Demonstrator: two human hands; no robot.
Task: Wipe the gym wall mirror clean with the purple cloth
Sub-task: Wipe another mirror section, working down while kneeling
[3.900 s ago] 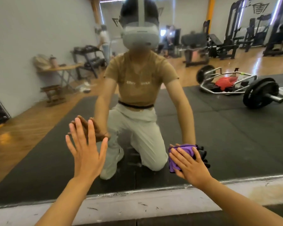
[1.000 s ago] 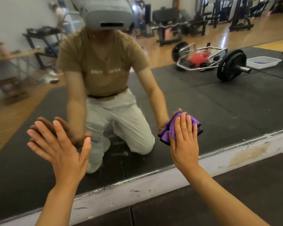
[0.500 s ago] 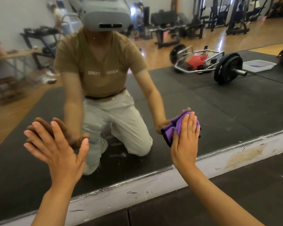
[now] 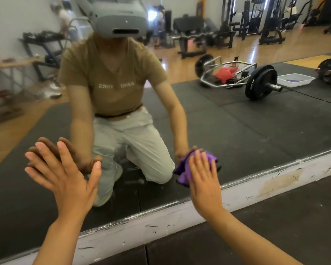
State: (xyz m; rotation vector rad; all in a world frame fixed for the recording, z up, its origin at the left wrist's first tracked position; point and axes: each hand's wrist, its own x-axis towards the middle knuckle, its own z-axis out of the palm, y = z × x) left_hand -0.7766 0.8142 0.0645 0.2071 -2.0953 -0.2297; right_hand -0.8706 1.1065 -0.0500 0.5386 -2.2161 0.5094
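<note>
Mirror [image 4: 237, 140] glass lies bare right of the purple cloth [image 4: 182, 169] — white ledge [image 4: 161, 224] bounds it below.

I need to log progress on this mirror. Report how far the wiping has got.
Done: nothing can be confirmed; no wiped patch shows on the mirror. In hand: the right hand presses the purple cloth flat against the glass near the bottom edge, while the left hand braces open on it. Left: the glass above and to either side.
</note>
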